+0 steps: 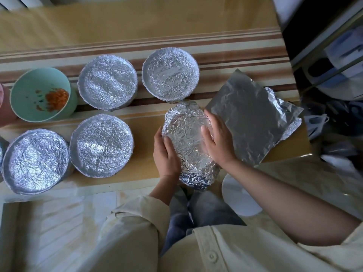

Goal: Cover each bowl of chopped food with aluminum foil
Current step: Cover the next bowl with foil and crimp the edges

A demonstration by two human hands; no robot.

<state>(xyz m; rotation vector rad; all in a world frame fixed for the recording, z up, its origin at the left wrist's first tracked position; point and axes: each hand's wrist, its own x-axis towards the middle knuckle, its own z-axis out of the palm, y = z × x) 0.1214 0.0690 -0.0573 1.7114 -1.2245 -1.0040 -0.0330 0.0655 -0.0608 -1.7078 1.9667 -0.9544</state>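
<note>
The striped tan worktop (145,165) runs across in front of a seated person in a cream shirt. On its right end lies a loose stack of foil sheets (253,118), its top sheet fairly smooth. Four bowls stand fully covered with crinkled foil: the far left bowl (107,81), the far right bowl (170,73), the near left bowl (36,160) and the near middle bowl (102,145). At the near edge, just beside the stack, sits the bowl being wrapped (188,142), foil draped over it. The left hand (167,152) and right hand (218,138) press that foil from either side, fingers mostly straight. Far left, an uncovered green bowl (29,89) holds orange chopped food (57,99).
</note>
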